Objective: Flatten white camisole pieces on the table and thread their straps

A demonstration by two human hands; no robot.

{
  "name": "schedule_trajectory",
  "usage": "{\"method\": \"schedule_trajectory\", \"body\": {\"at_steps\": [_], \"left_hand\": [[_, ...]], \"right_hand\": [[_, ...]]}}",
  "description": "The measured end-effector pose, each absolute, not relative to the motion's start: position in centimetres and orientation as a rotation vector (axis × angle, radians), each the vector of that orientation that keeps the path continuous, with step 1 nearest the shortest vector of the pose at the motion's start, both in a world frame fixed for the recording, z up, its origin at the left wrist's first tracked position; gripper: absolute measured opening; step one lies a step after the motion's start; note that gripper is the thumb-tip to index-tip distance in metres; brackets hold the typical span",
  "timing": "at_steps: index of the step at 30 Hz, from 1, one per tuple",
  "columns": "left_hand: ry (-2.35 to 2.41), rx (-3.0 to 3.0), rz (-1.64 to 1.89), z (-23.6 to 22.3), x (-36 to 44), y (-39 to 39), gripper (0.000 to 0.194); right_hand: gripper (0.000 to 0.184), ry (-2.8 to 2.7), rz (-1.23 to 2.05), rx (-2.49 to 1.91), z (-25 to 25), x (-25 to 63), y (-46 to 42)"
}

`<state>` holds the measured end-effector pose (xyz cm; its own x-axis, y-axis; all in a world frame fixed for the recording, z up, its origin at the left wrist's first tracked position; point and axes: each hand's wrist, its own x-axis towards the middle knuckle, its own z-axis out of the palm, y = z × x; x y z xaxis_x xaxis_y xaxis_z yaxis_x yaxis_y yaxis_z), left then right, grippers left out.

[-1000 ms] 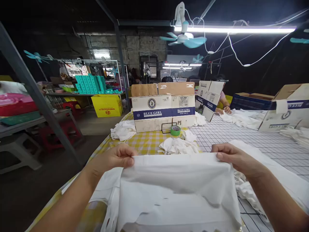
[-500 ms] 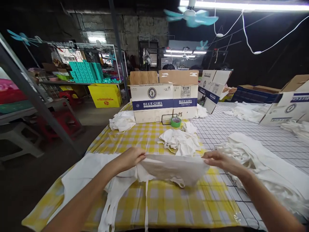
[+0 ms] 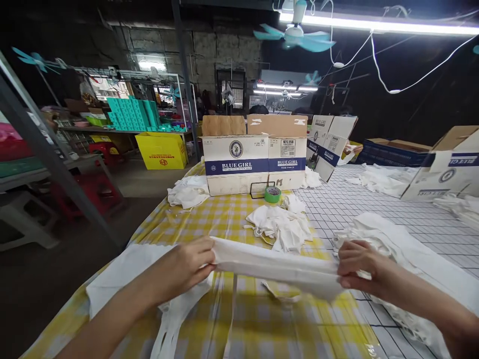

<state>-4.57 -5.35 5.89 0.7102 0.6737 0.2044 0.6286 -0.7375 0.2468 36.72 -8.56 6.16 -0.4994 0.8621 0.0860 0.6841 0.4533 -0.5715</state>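
Observation:
A white cloth piece with thin straps (image 3: pixel 277 264) is stretched between my two hands above the table. My left hand (image 3: pixel 196 262) pinches its left end. At the other end my right hand (image 3: pixel 359 264) grips it, fingers closed. One strap hangs down near the left end and a small loop dangles below the middle. Another white cloth piece (image 3: pixel 123 274) lies on the table partly under my left forearm, its straps trailing toward me. Beyond my hands sits a crumpled heap of white cloth (image 3: pixel 280 224).
The table bears a yellow checked cover (image 3: pixel 179 224) and a white gridded cover (image 3: pixel 325 199). A Blue Girl carton (image 3: pixel 239 169) stands at the back beside green tape (image 3: pixel 272 194). A white cloth pile (image 3: pixel 411 259) lies right. A metal post (image 3: pixel 63 159) rises at left.
My hands have moved farther apart, pulling the cloth wider. It now looks folded into a narrower band, and both hands appear nearer to me.

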Motion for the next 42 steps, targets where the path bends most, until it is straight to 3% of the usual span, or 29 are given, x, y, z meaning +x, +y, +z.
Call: {"method": "schedule_trajectory", "body": {"at_steps": [9, 12, 16, 20, 22, 26, 29, 36, 38, 42], "left_hand": [[1.093, 2.386, 0.433, 6.7, -4.6, -3.7, 0.023], [1.193, 2.302, 0.399, 2.6, -3.4, -1.8, 0.021], [1.275, 2.458, 0.354, -4.0, -3.3, -2.6, 0.047], [1.049, 2.554, 0.170, -7.4, -4.2, -5.0, 0.062], [1.037, 2.616, 0.172, -8.6, -4.0, -5.5, 0.057], [1.107, 2.700, 0.240, -10.5, -2.4, -4.7, 0.021], [1.170, 2.599, 0.378, -9.9, -1.1, -3.8, 0.013], [0.973, 1.833, 0.524, -3.6, 3.3, -5.7, 0.034], [0.900, 1.707, 0.528, -3.0, 5.0, -7.0, 0.036], [0.854, 1.529, 0.553, -3.8, 7.5, -9.0, 0.041]], "right_hand": [[0.027, -2.276, 0.795, -1.446, 5.7, 39.0, -5.9], [0.025, -2.227, 0.711, -1.538, 1.7, 38.3, -3.4], [0.028, -2.190, 0.528, -1.709, -4.5, 37.9, -3.6], [0.026, -2.248, 0.667, -1.650, -7.7, 38.0, -6.4], [0.027, -2.265, 0.721, -1.661, -8.8, 37.7, -7.3], [0.023, -2.223, 0.696, -1.742, -10.5, 36.9, -7.4], [0.009, -2.050, 0.629, -1.700, -10.3, 35.3, -7.9], [0.019, -1.633, 0.774, -1.306, -7.7, 26.1, -13.9], [0.029, -1.522, 0.810, -1.276, -7.4, 24.1, -14.8], [0.023, -1.472, 0.896, -1.285, -7.1, 22.9, -14.7]]}}
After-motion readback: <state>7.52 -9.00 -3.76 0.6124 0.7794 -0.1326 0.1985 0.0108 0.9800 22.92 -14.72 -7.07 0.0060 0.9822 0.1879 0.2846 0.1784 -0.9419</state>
